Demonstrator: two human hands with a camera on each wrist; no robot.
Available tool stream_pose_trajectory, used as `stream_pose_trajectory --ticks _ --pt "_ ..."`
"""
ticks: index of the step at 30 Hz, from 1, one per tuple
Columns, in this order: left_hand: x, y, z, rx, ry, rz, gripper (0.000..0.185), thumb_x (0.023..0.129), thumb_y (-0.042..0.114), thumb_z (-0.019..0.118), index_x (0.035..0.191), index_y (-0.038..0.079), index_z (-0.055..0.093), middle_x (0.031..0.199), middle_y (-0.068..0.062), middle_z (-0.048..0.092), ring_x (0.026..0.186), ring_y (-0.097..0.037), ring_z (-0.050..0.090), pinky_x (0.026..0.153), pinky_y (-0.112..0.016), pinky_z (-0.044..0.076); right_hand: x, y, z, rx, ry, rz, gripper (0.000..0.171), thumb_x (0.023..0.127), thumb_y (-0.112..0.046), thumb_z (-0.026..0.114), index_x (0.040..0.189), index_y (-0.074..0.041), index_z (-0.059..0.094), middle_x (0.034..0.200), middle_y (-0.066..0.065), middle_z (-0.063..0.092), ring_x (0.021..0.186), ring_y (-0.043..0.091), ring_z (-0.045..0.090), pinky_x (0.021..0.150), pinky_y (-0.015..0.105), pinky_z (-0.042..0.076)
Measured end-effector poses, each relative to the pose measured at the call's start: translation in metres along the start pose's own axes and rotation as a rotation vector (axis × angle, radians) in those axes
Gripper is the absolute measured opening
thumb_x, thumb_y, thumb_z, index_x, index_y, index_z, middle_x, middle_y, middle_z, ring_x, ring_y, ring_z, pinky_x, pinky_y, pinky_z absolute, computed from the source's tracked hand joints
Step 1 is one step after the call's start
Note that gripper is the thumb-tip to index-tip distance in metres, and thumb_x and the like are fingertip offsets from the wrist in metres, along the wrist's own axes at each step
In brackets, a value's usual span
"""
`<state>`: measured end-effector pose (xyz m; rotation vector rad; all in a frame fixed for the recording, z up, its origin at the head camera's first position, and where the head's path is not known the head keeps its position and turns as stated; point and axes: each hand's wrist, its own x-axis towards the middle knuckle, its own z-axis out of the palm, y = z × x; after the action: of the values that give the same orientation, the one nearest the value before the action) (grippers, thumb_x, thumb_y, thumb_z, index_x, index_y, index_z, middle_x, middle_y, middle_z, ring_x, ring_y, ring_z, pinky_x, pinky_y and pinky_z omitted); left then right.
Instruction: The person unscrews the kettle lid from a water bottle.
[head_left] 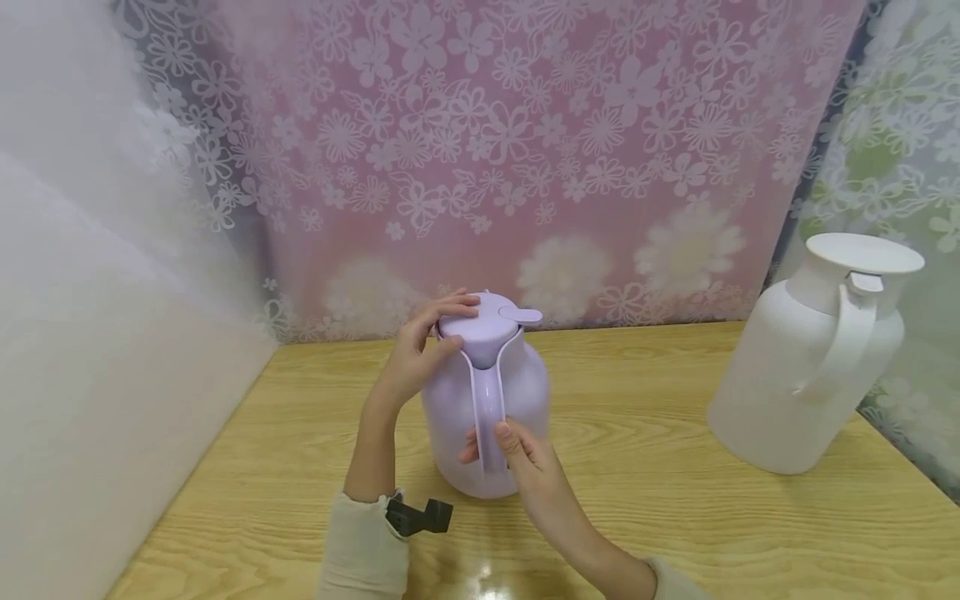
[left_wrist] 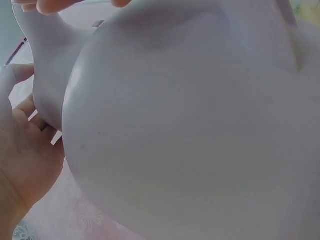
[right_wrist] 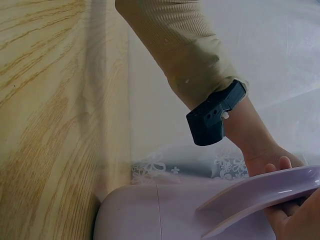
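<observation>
A lilac thermos jug (head_left: 487, 417) stands upright on the table, its handle facing me. My left hand (head_left: 412, 354) lies over the left side of the round lid (head_left: 480, 321), fingers across the top and thumb at the near rim. Lower down, my right hand (head_left: 528, 467) holds the handle (head_left: 489, 400), with the thumb on its right side and fingertips showing on the left. The left wrist view is mostly filled by the jug's rounded body (left_wrist: 175, 130). In the right wrist view the handle (right_wrist: 270, 187) passes between fingers of both hands.
A white jug (head_left: 802, 375) with a flared top stands at the right of the wooden table (head_left: 285, 467). A flowered pink curtain (head_left: 510, 167) hangs behind, with a pale wall (head_left: 112, 292) on the left. A black wrist band (head_left: 420, 517) is on the left wrist.
</observation>
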<state>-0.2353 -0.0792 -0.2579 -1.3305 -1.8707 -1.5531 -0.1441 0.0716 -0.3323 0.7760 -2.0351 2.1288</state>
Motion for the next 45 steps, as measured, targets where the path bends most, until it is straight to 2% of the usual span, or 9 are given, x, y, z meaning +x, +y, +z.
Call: stream_pose_trajectory --ticks 6,11,15,21,26,29,33,35,45 --pt "0.0 -0.002 0.001 -0.012 0.029 -0.005 0.022 0.076 -0.006 0.049 0.097 -0.012 0.05 0.111 -0.025 0.043 0.114 -0.026 0.028 0.093 -0.037 0.019 0.0 -0.001 0.0 -0.008 0.006 -0.005 0.035 0.091 -0.018 0.025 0.095 0.0 0.055 0.08 0.007 0.06 0.084 0.021 0.053 0.078 0.031 0.036" --pt "0.002 0.004 0.004 0.044 0.053 -0.046 0.022 0.074 -0.008 0.052 0.096 -0.01 0.052 0.109 -0.022 0.045 0.112 -0.022 0.031 0.091 -0.035 0.022 0.001 0.0 -0.001 -0.012 0.008 -0.007 0.034 0.091 -0.017 0.025 0.096 0.0 0.054 0.081 0.007 0.06 0.084 0.021 0.053 0.078 0.031 0.036" --pt "0.003 0.004 0.007 0.151 0.078 -0.105 0.023 0.075 0.004 0.058 0.097 -0.001 0.055 0.109 -0.012 0.049 0.111 -0.017 0.033 0.09 -0.033 0.025 0.001 0.0 -0.002 -0.016 0.012 -0.007 0.034 0.092 -0.017 0.025 0.096 0.0 0.054 0.081 0.007 0.059 0.084 0.021 0.053 0.078 0.031 0.036" --pt "0.006 -0.001 0.012 0.424 0.115 -0.162 0.031 0.07 0.033 0.063 0.095 0.016 0.058 0.103 0.009 0.05 0.101 -0.009 0.036 0.079 -0.028 0.033 0.001 0.0 -0.003 -0.027 0.023 -0.002 0.034 0.091 -0.017 0.025 0.095 -0.001 0.055 0.08 0.006 0.06 0.084 0.02 0.053 0.079 0.031 0.036" --pt "0.008 0.003 0.01 0.543 0.079 -0.18 0.033 0.068 0.041 0.062 0.093 0.02 0.057 0.1 0.012 0.049 0.108 -0.009 0.031 0.084 -0.029 0.029 0.001 0.0 -0.003 -0.028 0.023 0.003 0.034 0.091 -0.018 0.025 0.095 -0.002 0.055 0.08 0.006 0.06 0.084 0.02 0.053 0.079 0.031 0.036" --pt "0.008 0.005 0.006 0.441 0.042 -0.151 0.03 0.072 0.029 0.062 0.096 0.013 0.057 0.104 0.005 0.049 0.113 -0.014 0.028 0.089 -0.031 0.026 0.001 0.0 -0.002 -0.021 0.018 -0.003 0.034 0.091 -0.017 0.025 0.095 -0.001 0.055 0.08 0.007 0.06 0.084 0.02 0.053 0.079 0.032 0.036" --pt "0.008 0.01 0.002 0.235 0.014 -0.023 0.024 0.075 0.001 0.055 0.099 -0.002 0.054 0.11 -0.012 0.047 0.113 -0.024 0.029 0.091 -0.034 0.023 0.001 0.001 -0.001 -0.018 0.015 -0.012 0.033 0.091 -0.016 0.025 0.095 0.0 0.055 0.08 0.007 0.06 0.084 0.021 0.053 0.078 0.031 0.036" --pt "0.007 0.012 0.001 0.178 0.004 0.027 0.023 0.075 -0.005 0.051 0.098 -0.006 0.052 0.11 -0.018 0.046 0.113 -0.026 0.029 0.091 -0.035 0.023 0.001 0.001 -0.001 -0.017 0.013 -0.012 0.034 0.091 -0.016 0.026 0.095 0.0 0.054 0.08 0.007 0.06 0.084 0.021 0.053 0.078 0.031 0.036" --pt "0.002 0.003 0.002 0.049 -0.002 0.041 0.021 0.076 -0.01 0.046 0.097 -0.011 0.051 0.108 -0.024 0.045 0.11 -0.035 0.031 0.09 -0.037 0.025 0.0 0.001 0.0 -0.015 0.018 -0.004 0.033 0.091 -0.017 0.026 0.094 -0.002 0.055 0.08 0.007 0.06 0.084 0.021 0.053 0.078 0.032 0.036"
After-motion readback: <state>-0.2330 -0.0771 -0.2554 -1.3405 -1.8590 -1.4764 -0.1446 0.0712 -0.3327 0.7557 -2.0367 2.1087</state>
